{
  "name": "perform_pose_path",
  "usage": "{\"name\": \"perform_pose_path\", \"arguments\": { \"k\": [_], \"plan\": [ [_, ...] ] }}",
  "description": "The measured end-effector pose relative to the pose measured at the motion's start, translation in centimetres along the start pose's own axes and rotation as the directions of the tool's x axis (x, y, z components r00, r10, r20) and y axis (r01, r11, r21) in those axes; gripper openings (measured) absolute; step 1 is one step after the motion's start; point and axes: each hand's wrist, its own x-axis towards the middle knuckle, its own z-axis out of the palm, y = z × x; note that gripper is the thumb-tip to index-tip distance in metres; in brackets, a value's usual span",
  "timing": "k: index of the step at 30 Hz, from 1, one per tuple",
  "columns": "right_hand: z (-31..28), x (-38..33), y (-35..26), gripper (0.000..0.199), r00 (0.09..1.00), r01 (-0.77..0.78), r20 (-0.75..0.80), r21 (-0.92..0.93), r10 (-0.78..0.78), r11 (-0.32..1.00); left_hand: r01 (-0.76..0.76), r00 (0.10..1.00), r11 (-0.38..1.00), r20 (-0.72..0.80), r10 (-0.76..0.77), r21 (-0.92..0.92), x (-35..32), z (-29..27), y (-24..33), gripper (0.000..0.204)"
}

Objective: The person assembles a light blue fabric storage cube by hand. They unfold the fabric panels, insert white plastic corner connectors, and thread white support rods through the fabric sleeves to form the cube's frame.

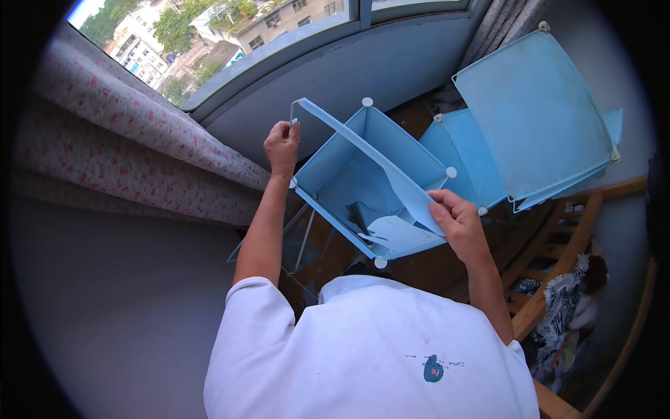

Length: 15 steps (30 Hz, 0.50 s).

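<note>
This looks like a room in a home, well above ground level: the far window [276,43] looks down on buildings [143,59] and trees [174,29]. A pink-flowered curtain [139,136] hangs at the left, with a gathered drape [504,29] at the far right. A light-blue storage cube [333,167] stands mid-room; at the right, a slatted wooden frame [585,225] borders zebra-striped fabric [562,297].

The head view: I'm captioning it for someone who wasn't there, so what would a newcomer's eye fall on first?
Probably the thin pale blue panel with a wire edge, slanting across the middle between the left hand and the right hand. Behind it in the picture stands the open light blue box with round white corner connectors. At the left, the long pale curtain with pinkish flowers also stands out.
</note>
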Motion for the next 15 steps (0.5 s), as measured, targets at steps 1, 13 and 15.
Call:
{"name": "perform_pose_path", "arguments": {
  "k": [1, 13, 15],
  "plan": [
    [0.0, -0.1, 0.1, 0.021, 1.0, 0.008, 0.006, -0.009, -0.008, 1.0, -0.043, 0.999, 0.993, -0.027, 0.046, 0.113, 0.1, 0.2, -0.2, 0.024],
    [0.2, -0.2, 0.5, 0.022, 0.998, 0.057, 0.025, -0.02, -0.057, 0.998, 0.038, 0.995, 0.955, -0.102, -0.008, 0.294, -0.4, 0.1, 0.7, 0.043],
    [0.2, -0.2, 0.6, 0.022, 0.997, 0.072, 0.023, -0.023, -0.071, 0.997, 0.004, 0.999, 0.998, 0.052, -0.007, 0.066, -0.4, -0.8, 1.8, 0.043]
  ]
}}
